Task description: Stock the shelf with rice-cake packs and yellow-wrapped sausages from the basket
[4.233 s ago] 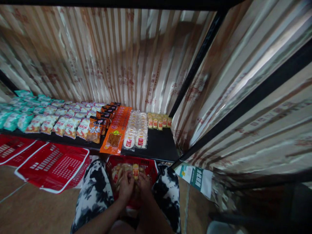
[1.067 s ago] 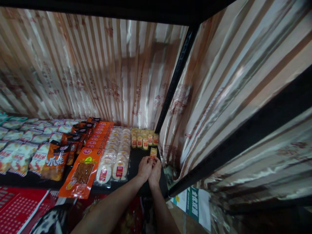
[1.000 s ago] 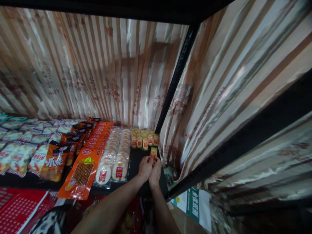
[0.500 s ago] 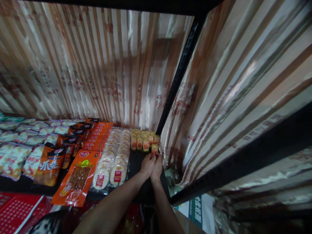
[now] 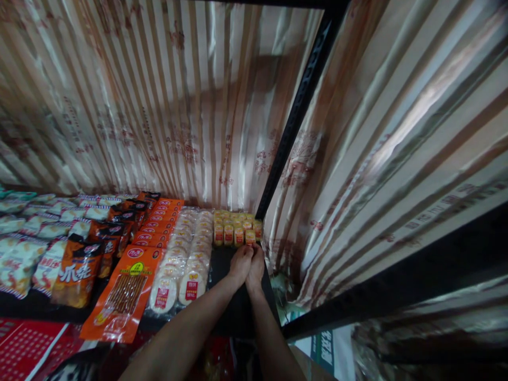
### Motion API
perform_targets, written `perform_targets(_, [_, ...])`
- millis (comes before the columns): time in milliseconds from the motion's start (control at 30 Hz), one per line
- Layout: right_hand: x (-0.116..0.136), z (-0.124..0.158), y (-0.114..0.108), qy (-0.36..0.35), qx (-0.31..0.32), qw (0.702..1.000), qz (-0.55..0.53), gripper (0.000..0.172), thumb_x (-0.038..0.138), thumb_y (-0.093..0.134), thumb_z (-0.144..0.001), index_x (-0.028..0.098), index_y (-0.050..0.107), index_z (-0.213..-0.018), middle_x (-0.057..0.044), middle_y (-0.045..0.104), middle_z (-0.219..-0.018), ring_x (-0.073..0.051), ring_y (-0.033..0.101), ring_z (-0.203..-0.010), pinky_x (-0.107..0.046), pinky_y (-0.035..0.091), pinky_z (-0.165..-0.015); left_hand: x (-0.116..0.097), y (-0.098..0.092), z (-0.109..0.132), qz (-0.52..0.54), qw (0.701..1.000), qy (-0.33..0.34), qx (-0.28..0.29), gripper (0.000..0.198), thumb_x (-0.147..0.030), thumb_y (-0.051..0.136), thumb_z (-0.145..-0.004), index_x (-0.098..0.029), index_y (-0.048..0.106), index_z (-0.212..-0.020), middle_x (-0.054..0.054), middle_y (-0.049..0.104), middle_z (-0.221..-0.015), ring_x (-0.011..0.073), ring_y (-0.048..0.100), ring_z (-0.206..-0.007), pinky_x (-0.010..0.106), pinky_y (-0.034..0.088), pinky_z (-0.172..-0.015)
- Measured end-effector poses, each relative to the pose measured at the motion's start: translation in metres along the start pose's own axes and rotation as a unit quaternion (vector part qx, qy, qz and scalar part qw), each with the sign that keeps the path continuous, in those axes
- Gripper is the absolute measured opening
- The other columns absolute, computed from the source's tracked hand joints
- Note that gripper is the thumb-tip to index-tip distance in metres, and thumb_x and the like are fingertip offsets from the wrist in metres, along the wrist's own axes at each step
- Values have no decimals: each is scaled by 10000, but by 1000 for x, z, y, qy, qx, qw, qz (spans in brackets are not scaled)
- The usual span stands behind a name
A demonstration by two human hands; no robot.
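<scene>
Side by side, my left hand (image 5: pixel 241 263) and my right hand (image 5: pixel 256 263) meet over the right end of the black shelf (image 5: pixel 224 270). Their fingertips close together on one small yellow packet (image 5: pixel 250 236) with a red label, at the front of the yellow packets' right side. Several like it stand in rows behind and to the left, such as this yellow packet (image 5: pixel 218 234). The fingers partly hide the held packet's lower part.
Left of the yellow packets lie round white crackers (image 5: pixel 191 286), orange stick packs (image 5: pixel 123 291), orange-black bags (image 5: pixel 77 272) and white bags (image 5: pixel 18 259). A black post (image 5: pixel 291 127) rises behind; a red basket (image 5: pixel 29 349) is below left.
My hands and the yellow packet between them have moved slightly back toward the rows, so it now stands close against the others. The camera view has shifted a little.
</scene>
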State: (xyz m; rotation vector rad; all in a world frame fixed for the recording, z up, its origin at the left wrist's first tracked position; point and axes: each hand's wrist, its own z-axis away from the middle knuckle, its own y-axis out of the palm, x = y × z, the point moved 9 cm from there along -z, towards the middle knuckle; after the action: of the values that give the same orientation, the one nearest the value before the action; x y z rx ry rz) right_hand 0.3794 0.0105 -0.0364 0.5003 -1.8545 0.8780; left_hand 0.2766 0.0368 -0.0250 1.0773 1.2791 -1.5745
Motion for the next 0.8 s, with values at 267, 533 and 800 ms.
perform_targets(267, [3, -1, 1, -7, -4, 1000, -11, 461, 359, 455, -695, 130, 526, -1088, -118, 614, -965, -234, 575, -885, -375, 438, -837, 3, -6, -1, -7, 1000, -14, 20, 302, -257, 367, -864, -192, 656, -922, 47, 690, -1037, 157, 608, -1012, 256, 436, -915])
perform_targets(533, [6, -6, 1, -34, -24, 999, -1, 428, 280, 420, -687, 112, 558, -1055, -121, 617, -954, -222, 576, -873, -381, 442, -854, 11, -6, -5, 21, 1000, 2, 18, 301, -242, 358, -859, -165, 637, -943, 77, 673, -1075, 158, 612, -998, 261, 435, -913])
perform_targets(800, [-1, -6, 10, -20, -5, 1000, -16, 461, 307, 471, -694, 122, 548, -1109, -123, 633, -996, -221, 599, -883, -382, 453, -853, 11, -7, -4, 28, 999, -2, 21, 279, -210, 389, -841, -192, 656, -920, 41, 701, -1016, 158, 624, -977, 261, 452, -899])
